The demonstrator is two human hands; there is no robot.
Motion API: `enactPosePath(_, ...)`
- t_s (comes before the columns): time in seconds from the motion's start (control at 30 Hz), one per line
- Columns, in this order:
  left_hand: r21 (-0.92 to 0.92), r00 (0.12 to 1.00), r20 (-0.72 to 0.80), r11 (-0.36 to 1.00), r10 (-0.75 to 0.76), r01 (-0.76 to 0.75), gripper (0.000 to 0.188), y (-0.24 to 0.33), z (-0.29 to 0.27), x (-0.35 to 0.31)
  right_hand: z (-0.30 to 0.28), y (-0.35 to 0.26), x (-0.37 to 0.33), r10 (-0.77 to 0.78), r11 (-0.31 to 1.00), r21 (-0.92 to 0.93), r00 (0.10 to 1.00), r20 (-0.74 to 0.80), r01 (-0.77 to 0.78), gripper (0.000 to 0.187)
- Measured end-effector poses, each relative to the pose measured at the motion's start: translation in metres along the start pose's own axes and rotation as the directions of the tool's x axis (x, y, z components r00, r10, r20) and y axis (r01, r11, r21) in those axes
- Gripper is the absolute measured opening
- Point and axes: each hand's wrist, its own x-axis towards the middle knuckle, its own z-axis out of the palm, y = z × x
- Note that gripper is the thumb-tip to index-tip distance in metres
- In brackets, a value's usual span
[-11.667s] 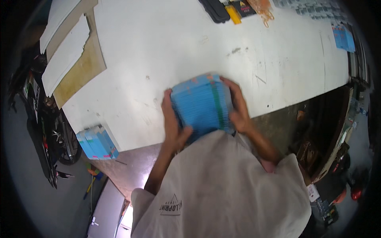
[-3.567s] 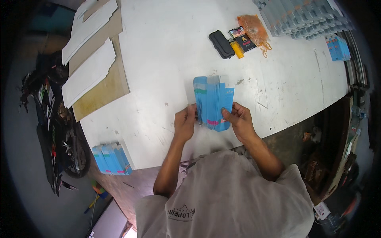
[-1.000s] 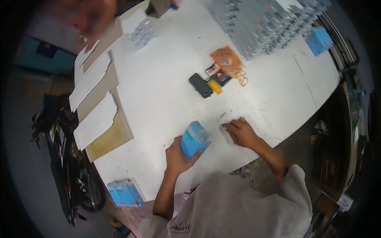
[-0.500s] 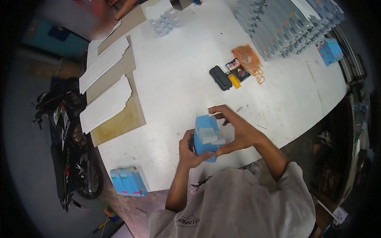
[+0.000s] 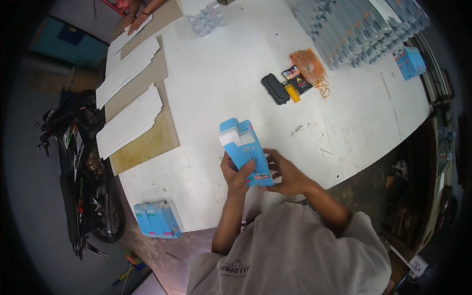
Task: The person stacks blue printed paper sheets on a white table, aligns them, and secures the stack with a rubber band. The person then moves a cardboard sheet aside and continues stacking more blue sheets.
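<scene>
A bundle of blue-and-white folded cartons (image 5: pixel 248 152) is held up over the near edge of the white table. My left hand (image 5: pixel 237 173) is closed around its left side, with the thumb pressed on the blue face. At the bundle's lower right edge, my right hand (image 5: pixel 290 174) has its fingers curled and its thumb at the bottom corner. Thin strands, seemingly a rubber band, cross the blue face near that hand; their exact path is too fine to tell. Another blue carton bundle (image 5: pixel 157 220) rests at the table's near left corner.
On the white table (image 5: pixel 211 93) lie a black case (image 5: pixel 275 89), a yellow lighter (image 5: pixel 292 93) and an orange bag of rubber bands (image 5: pixel 309 66). Tall grey carton stacks (image 5: pixel 359 32) stand far right. White sheets (image 5: pixel 130 120) lie left, near another person's hand (image 5: pixel 139 23). A motorbike (image 5: pixel 81 172) stands beyond.
The bundle has tilted, its top swinging up and left, showing more of its blue face. My right hand has moved down along its right edge, and its spread fingers have drawn in.
</scene>
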Motion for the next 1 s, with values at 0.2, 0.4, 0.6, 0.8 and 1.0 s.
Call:
enactPosePath(0.2, 0.124, 0.991, -0.102, 0.988, -0.083, 0.096, 0.062, 0.030, 0.008, 0.015, -0.022, 0.069, -0.011, -0.079, 0.821, 0.546, 0.980, -0.183, 0.168, 0.065)
enactPosePath(0.4, 0.937, 0.922, 0.339, -0.022, -0.188, -0.349, 0.090, 0.031, 0.008, 0.019, -0.057, 0.066, -0.014, -0.158, 0.942, 0.179, 0.848, -0.506, 0.282, 0.048)
enactPosePath(0.6, 0.780, 0.800, 0.574, 0.179, 0.177, -0.600, 0.122, 0.037, -0.019, -0.005, -0.066, 0.033, 0.008, -0.415, 0.904, -0.094, 0.803, -0.427, 0.417, 0.063)
enactPosePath(0.8, 0.610, 0.953, 0.204, 0.733, 0.222, -0.301, 0.124, -0.001, -0.011, -0.017, -0.032, 0.064, 0.018, -0.405, 0.914, -0.104, 0.903, -0.147, 0.393, 0.098)
enactPosePath(1.0, 0.261, 0.969, 0.092, 0.933, 0.230, -0.247, 0.132, 0.003, -0.021, -0.008, -0.037, 0.065, 0.024, -0.467, 0.877, 0.010, 0.856, -0.223, 0.481, 0.097)
